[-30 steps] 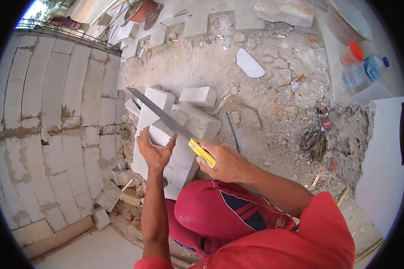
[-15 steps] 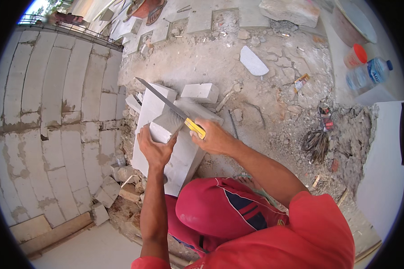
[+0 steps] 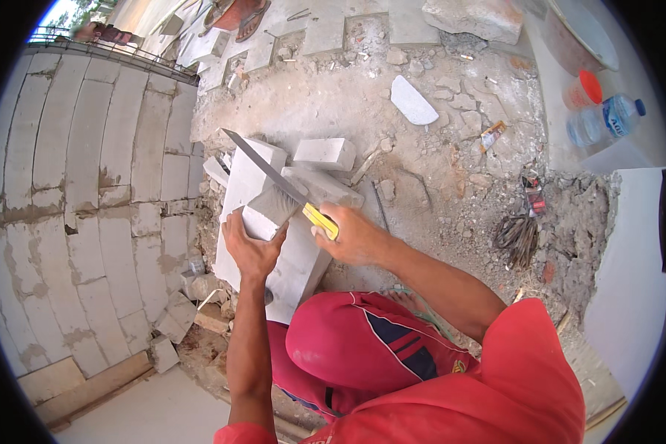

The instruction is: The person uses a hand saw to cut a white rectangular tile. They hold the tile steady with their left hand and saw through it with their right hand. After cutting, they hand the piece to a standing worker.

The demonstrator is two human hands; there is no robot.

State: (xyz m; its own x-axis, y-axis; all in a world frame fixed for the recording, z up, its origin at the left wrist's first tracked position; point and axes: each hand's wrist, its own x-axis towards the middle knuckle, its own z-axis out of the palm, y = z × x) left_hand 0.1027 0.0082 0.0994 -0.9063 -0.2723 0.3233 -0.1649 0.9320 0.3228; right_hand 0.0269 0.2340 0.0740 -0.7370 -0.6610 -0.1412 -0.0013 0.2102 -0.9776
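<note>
My right hand (image 3: 351,235) is closed round the yellow handle of a handsaw (image 3: 268,169). The saw's long grey blade slants up and left, lying against the far side of a small pale block (image 3: 272,205). With thumb and fingers spread across its near end, my left hand (image 3: 250,248) grips this small block. Beneath it lies a large white block (image 3: 287,275), long and tilted between my knees and the wall. Two more pale pieces rest just beyond: a cut block (image 3: 324,154) and a flat, dusty one (image 3: 333,189) partly behind the saw.
A block wall (image 3: 89,170) with mortar joints rises on the left, broken chunks (image 3: 176,314) at its foot. On the right are a water bottle (image 3: 607,120), a red cup (image 3: 584,90), a basin (image 3: 584,33) and a bundle of strips (image 3: 518,238). A white slab (image 3: 413,102) lies ahead.
The saw handle and my right hand have drawn back slightly toward me, the blade staying against the small block. My left hand keeps its grip. The whole view has shifted a little.
</note>
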